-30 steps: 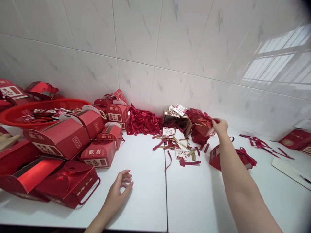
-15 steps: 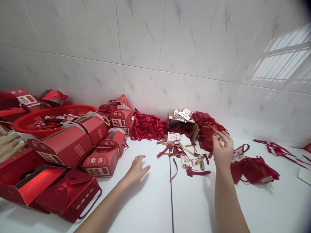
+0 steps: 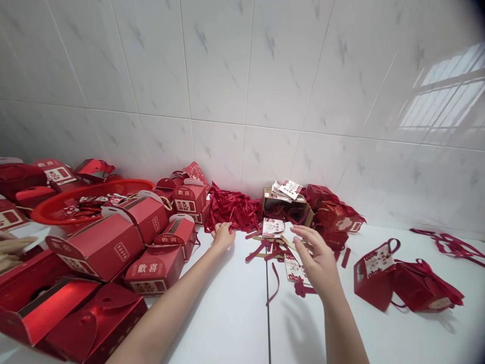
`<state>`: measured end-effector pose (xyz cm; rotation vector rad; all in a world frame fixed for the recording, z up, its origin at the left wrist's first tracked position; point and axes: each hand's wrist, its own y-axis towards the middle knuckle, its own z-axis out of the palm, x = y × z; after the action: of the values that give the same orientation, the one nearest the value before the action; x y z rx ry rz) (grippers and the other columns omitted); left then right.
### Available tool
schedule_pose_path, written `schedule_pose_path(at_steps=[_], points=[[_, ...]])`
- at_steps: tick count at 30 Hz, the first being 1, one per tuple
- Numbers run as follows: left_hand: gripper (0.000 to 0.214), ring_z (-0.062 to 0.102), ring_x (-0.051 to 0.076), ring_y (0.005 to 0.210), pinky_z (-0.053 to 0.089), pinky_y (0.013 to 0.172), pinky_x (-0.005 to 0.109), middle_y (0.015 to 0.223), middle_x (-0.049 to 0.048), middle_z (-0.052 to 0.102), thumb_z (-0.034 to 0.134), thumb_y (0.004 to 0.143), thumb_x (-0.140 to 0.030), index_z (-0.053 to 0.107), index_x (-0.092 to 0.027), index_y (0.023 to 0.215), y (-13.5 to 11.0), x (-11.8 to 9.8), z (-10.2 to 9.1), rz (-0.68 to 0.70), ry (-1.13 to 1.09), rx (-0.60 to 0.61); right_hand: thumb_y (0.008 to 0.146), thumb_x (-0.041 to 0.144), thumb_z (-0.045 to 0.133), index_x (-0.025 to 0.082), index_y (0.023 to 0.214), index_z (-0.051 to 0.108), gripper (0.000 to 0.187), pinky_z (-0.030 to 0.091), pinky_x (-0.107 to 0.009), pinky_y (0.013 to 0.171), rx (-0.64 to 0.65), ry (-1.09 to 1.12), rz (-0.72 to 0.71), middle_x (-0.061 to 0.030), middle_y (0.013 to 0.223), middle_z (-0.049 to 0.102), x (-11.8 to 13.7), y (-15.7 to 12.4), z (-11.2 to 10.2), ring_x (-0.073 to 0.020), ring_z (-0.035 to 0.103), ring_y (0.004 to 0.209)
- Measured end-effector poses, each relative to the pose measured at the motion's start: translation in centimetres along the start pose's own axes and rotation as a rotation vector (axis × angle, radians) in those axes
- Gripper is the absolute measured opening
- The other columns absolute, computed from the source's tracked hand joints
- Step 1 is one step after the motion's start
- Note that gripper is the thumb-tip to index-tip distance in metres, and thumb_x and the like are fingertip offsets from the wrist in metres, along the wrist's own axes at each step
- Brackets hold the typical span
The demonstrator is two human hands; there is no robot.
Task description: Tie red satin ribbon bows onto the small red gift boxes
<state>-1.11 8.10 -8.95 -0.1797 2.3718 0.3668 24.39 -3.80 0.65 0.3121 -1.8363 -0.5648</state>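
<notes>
My left hand reaches across the white table to the near edge of a heap of dark red ribbons by the wall; its fingers curl onto the ribbons. My right hand hovers open, fingers spread, above loose ribbon strips and small printed tags on the table. It holds nothing. Just beyond it sit a small cardboard box topped with tags and a cluster of small red gift bags.
Many red gift boxes crowd the left of the white table, with a red basket behind them. Small red bags with ribbon lie at the right. Another person's hand shows at the far left edge. A tiled wall closes the back.
My left hand has moved forward from the table's front to the ribbon heap. My right hand let go of the red bags at the back and drew back toward me, open.
</notes>
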Motion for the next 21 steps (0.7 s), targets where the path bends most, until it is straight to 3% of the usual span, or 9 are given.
schedule_pose_path(at_steps=[5,9,11,15,21], points=[[0.025,0.059,0.021,0.105,0.046,0.094,0.038,0.114,0.0101,0.064,0.054,0.084,-0.015,0.062,-0.015,0.108,-5.3,-1.4,-1.7,0.050,-0.164,0.049,0.075,0.053,0.060,0.017,0.087,0.068,0.039,0.047,-0.036,0.076,0.373,0.192,0.386,-0.0085,0.089,0.068,-3.3,0.7,4.0,-0.0228,0.061,0.083],[0.027,0.062,0.021,0.101,0.050,0.086,0.034,0.110,0.0081,0.067,0.052,0.082,-0.021,0.065,-0.017,0.106,-11.6,-3.1,-4.4,0.095,-0.256,0.133,0.072,0.063,0.057,0.013,0.075,0.068,0.051,0.048,-0.034,0.066,0.581,0.289,0.578,-0.0105,0.077,0.069,-4.8,-0.9,8.3,-0.0200,0.062,0.069],[0.031,0.062,0.021,0.097,0.052,0.079,0.031,0.109,0.0067,0.067,0.054,0.081,-0.024,0.064,-0.020,0.109,-15.3,-3.8,-5.8,0.132,-0.284,0.196,0.073,0.063,0.057,0.013,0.077,0.069,0.051,0.048,-0.032,0.064,0.636,0.463,0.665,-0.0113,0.080,0.070,-4.5,-2.1,10.1,-0.0186,0.064,0.069],[0.035,0.058,0.021,0.106,0.046,0.095,0.033,0.117,0.0078,0.063,0.055,0.081,-0.025,0.062,-0.022,0.115,-22.1,-3.7,-8.2,0.171,-0.345,0.384,0.069,0.042,0.074,0.014,0.087,0.069,0.034,0.049,-0.026,0.064,0.528,0.969,0.829,-0.0081,0.084,0.071,-3.5,-3.2,11.6,-0.0155,0.065,0.071],[0.038,0.053,0.025,0.116,0.040,0.102,0.036,0.124,0.0069,0.060,0.061,0.081,-0.034,0.061,-0.027,0.118,-29.2,0.1,-12.0,0.067,-0.388,0.538,0.078,0.023,0.067,0.016,0.087,0.068,0.011,0.053,-0.023,0.066,0.328,1.071,0.846,-0.0014,0.077,0.071,-4.3,-1.4,9.2,-0.0106,0.066,0.067]])
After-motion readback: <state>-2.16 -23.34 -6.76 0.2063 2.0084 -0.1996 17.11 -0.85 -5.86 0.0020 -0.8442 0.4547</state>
